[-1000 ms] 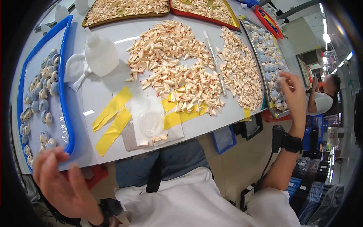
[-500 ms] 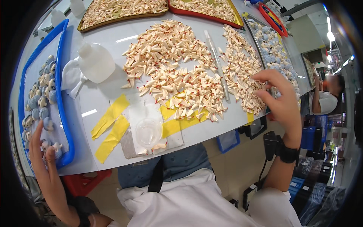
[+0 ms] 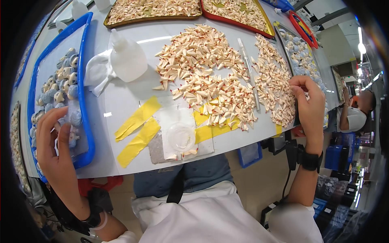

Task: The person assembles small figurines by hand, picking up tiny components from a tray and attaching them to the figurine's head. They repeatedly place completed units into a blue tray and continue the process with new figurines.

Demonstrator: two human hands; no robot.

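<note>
Crowded counter (image 3: 121, 97); left hand (image 3: 56, 150) pinching light, fragile-looking figurine (image 3: 75, 118) by its sides, right hand (image 3: 310, 105) nipping tiny cone piece (image 3: 292, 86).

Glossy blue plastic tray (image 3: 86, 81), smooth matt table (image 3: 129, 93), translucent plastic bottle (image 3: 127, 58).

Bright overhead light, heavy fisheye bend.
Glare streaks the white table (image 3: 121, 97); edges curve into black corners; far right background blurs.
</note>
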